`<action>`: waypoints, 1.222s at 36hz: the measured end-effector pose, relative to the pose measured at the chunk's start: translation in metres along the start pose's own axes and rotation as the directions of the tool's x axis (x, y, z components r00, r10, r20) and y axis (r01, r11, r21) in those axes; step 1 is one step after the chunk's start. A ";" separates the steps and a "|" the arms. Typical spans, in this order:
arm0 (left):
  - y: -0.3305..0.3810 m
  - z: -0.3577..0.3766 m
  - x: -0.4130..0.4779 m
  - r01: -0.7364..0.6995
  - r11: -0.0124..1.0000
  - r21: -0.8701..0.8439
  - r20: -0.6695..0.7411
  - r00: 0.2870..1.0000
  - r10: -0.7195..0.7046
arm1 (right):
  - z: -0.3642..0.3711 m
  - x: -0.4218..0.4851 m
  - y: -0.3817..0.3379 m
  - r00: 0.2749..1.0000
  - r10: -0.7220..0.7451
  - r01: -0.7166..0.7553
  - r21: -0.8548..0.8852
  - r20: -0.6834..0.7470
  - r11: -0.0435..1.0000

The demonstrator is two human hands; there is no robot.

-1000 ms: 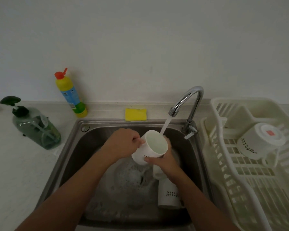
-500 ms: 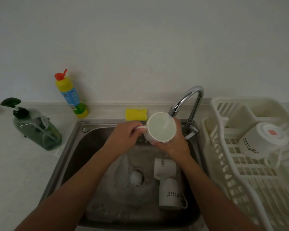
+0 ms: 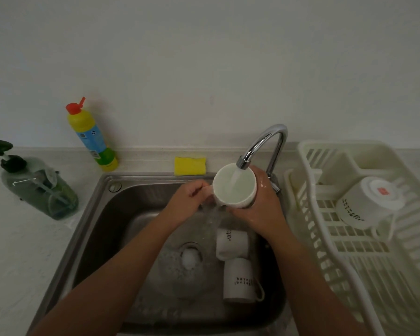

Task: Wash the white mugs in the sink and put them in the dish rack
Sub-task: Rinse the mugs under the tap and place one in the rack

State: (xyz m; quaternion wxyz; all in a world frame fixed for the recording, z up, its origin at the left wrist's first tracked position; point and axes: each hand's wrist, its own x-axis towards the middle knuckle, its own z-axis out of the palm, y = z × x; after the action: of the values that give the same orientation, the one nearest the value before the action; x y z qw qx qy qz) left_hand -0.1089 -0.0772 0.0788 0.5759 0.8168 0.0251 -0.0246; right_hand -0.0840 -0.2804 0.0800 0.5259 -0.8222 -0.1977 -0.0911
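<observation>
I hold a white mug (image 3: 234,185) upright under the running faucet (image 3: 264,146), and water streams into it. My left hand (image 3: 189,202) pinches the mug's handle on its left side. My right hand (image 3: 262,202) is curled round the mug's right side and bottom. Two more white mugs (image 3: 232,242) (image 3: 239,280) lie on the floor of the steel sink (image 3: 100,214), right of the foamy drain. Another white mug (image 3: 366,202) rests bottom-up in the white dish rack (image 3: 349,263) on the right.
A yellow sponge (image 3: 190,165) sits on the sink's back ledge. A yellow and blue detergent bottle (image 3: 91,137) stands against the wall. A green pump soap bottle (image 3: 38,185) stands on the counter at left. Foam and water cover the sink floor.
Both hands have lifted the mug from low in the sink up and right to the spout. It turned mouth-up, and water now pours straight into it.
</observation>
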 end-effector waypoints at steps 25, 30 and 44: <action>0.005 -0.003 -0.012 0.092 0.949 0.301 0.104 0.986 -0.128 | 0.038 -0.058 0.031 0.771 0.559 -0.636 0.426 0.305 0.644; 0.013 -0.007 -0.011 0.027 0.853 0.521 0.080 0.993 -0.081 | 0.052 -0.066 0.032 0.713 0.573 -0.699 0.480 0.404 0.531; 0.045 -0.024 -0.026 -0.161 0.605 0.779 0.098 0.986 0.136 | 0.060 -0.043 0.024 0.797 0.406 -0.601 0.525 0.447 0.603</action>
State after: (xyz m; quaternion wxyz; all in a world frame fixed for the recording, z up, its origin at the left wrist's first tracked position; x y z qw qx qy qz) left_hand -0.1311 -0.0703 0.1307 0.1619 0.9847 -0.0640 0.0032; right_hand -0.1164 -0.2454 0.0190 0.7444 -0.6158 -0.0464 0.2539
